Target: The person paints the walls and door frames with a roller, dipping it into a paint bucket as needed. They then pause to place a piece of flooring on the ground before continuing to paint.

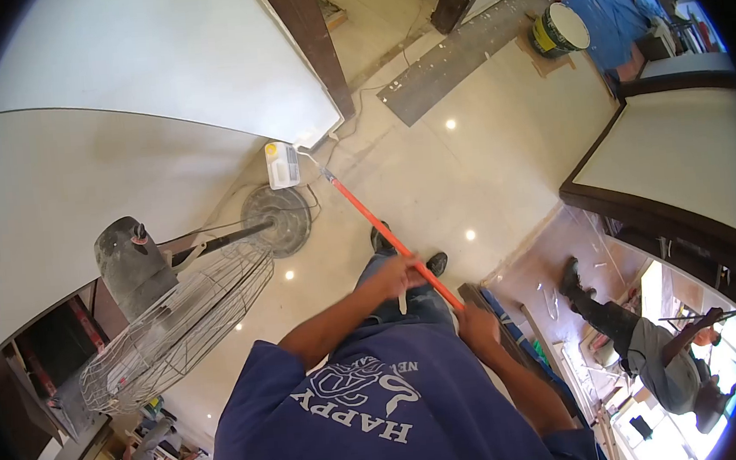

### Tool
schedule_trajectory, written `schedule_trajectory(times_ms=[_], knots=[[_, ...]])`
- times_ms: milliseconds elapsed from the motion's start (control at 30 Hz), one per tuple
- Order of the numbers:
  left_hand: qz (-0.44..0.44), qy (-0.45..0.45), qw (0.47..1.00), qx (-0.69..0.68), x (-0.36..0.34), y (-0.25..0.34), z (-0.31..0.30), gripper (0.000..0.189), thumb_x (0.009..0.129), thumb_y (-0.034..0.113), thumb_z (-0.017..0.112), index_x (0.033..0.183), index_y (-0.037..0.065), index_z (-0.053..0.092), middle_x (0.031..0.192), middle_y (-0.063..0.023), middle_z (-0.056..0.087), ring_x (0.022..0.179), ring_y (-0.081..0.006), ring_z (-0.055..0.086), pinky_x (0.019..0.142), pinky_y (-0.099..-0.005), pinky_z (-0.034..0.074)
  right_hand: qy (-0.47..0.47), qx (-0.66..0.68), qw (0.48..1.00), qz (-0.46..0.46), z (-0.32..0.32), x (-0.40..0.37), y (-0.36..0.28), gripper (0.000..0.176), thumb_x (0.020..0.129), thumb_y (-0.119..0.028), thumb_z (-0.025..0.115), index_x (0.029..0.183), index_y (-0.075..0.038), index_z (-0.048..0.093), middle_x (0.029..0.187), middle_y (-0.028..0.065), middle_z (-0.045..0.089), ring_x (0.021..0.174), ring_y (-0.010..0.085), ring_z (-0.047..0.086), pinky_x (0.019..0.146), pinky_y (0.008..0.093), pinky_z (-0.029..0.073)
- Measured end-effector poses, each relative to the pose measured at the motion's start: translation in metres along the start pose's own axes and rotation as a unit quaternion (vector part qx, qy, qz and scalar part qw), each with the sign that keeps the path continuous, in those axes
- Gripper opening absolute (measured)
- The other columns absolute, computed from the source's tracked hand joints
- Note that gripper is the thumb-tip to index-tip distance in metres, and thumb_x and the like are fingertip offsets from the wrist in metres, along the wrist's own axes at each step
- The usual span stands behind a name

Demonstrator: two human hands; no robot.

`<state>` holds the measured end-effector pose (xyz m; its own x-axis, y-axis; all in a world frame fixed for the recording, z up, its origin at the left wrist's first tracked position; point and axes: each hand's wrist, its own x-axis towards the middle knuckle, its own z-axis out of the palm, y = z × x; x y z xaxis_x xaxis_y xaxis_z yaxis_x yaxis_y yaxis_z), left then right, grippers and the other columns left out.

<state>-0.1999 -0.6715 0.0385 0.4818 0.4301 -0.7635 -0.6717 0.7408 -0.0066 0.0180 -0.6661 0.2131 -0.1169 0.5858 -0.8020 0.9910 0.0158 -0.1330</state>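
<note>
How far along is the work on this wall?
Looks done: the broad white wall panel, evenly pale. In hand: the left hand and right hand hold a long orange pole, its far end at the panel's lower corner. Left: perhaps that corner; its finish is too small to judge.

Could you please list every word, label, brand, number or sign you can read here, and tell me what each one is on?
"HAPPY": white print on the front of the navy T-shirt.
"NE": same T-shirt; any further letters are unclear.
Other large lettering on the T-shirt: too distorted to read surely.
White jug: label print too small to read.
Paint bucket: label too small and blurred to read.
</note>
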Motion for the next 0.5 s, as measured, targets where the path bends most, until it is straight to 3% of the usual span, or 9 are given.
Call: schedule_trajectory(times_ms=[100,167,300,500], knots=[[-0.047,0.028,0.998,0.031,-0.041,-0.028,0.048,0.017,0.103,0.022,0.05,0.107,0.006,0.054,0.101,-0.0119,0.065,0.1,-0.0296,0.067,0.09,-0.0477,0.055,-0.001,0.033,0.999,0.023,0.001,-0.055,0.028,0.033,0.095,-0.037,0.056,0.094,-0.004,0.059,0.08,0.0252,0.067,0.079,0.0442,0.066,0.072,0.0541,0.05],[-0.03,0.039,0.999,0.008,-0.03,-0.032,0.031,0.018,0.101,0.024,0.052,0.106,0.007,0.056,0.097,-0.0105,0.065,0.093,-0.0274,0.068,0.087,-0.0462,0.056,0.003,0.038,0.999,0.036,0.004,-0.058,0.023,0.034,0.095,-0.038,0.056,0.092,-0.005,0.06,0.08,0.0249,0.067,0.078,0.0442,0.066,0.072,0.0542,0.05],[0.023,0.094,0.995,-0.031,0.0,0.009,-0.012,0.018,0.102,0.023,0.051,0.106,0.006,0.054,0.1,-0.0118,0.065,0.097,-0.0308,0.067,0.089,-0.0481,0.056,0.015,-0.013,0.999,0.025,0.025,0.015,-0.02,0.037,0.098,-0.04,0.052,0.097,-0.005,0.06,0.083,0.022,0.07,0.08,0.041,0.069,0.073,0.0518,0.053],[0.087,0.188,0.974,-0.091,0.058,0.068,-0.082,0.028,0.101,0.029,0.052,0.111,0.002,0.051,0.107,-0.0167,0.06,0.103,-0.0378,0.062,0.095,-0.0509,0.051,0.029,0.027,0.999,0.007,0.041,0.107,-0.096,0.039,0.098,-0.038,0.052,0.1,-0.001,0.065,0.096,0.021,0.07,0.091,0.0382,0.069,0.08,0.0484,0.054]])
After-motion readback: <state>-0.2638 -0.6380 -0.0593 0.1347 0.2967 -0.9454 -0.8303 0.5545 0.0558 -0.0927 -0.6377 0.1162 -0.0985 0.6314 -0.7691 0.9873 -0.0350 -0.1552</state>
